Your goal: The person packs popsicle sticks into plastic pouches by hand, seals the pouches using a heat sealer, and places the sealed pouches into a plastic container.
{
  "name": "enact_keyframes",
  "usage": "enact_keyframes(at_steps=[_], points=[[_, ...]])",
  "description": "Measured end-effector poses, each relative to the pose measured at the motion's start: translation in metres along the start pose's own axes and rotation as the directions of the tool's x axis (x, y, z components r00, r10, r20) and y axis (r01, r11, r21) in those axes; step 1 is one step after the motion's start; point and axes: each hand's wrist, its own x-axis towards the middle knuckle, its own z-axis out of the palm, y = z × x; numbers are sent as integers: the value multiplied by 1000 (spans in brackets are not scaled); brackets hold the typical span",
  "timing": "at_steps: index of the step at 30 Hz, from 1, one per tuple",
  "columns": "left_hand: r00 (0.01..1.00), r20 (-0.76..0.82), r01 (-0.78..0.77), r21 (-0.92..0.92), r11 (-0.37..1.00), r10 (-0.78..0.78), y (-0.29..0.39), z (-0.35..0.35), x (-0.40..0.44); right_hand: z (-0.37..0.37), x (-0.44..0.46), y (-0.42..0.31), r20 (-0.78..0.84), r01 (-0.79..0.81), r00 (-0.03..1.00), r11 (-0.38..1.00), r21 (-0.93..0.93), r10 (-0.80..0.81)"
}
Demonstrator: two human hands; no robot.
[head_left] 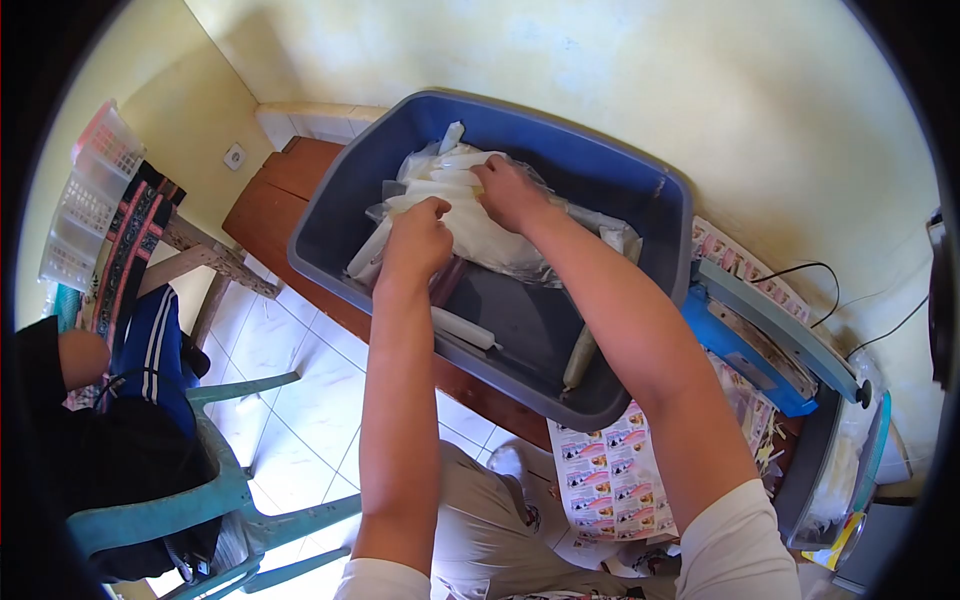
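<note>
Both my hands are inside a dark blue-grey plastic bin (655, 235), over a pile of white tube-shaped packs (455, 190) in clear plastic. My left hand (418, 238) is closed at the pile's near left side, its fingertips against the white packs; its grip is partly hidden. Farther right, my right hand (508, 192) has its fingers bent together at the top of the pile, touching the plastic. A single white tube-shaped pack (463, 328) lies at the bin's near wall. Another, greenish-grey tube-shaped pack (580, 358) rests near the right end.
The bin stands on a brown wooden bench (275, 205) against the wall. To its right are a blue sealer-like machine (745, 345) and sheets of printed labels (610, 475). A person sits at left in a green plastic chair (225, 490), near stacked baskets (85, 215).
</note>
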Motion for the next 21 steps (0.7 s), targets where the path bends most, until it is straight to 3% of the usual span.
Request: enact_keyframes(at_steps=[2, 5, 9, 12, 14, 20, 21], points=[[1000, -2, 6, -1, 1000, -6, 3, 3, 1, -7, 2, -15, 45, -96, 994, 984, -152, 104], [1000, -10, 2, -18, 1000, -2, 2, 6, 1, -14, 1, -23, 1, -75, 997, 962, -262, 78], [998, 22, 59, 22, 998, -59, 2, 5, 2, -19, 2, -22, -3, -80, 997, 957, -279, 83], [998, 30, 55, 59, 997, -57, 1, 6, 3, -31, 4, -33, 101, -131, 982, 963, -236, 159], [999, 18, 38, 74, 997, -39, 0, 8, 3, -40, 5, -46, 159, -234, 957, 970, -65, 241], [960, -275, -50, 18, 999, 53, 19, 6, -8, -74, 1, -72, -35, -52, 998, 982, 180, 59], [947, -314, -111, -125, 986, 67, 25, 2, -11, -88, -5, -78, -37, -53, 998, 985, 167, 60]])
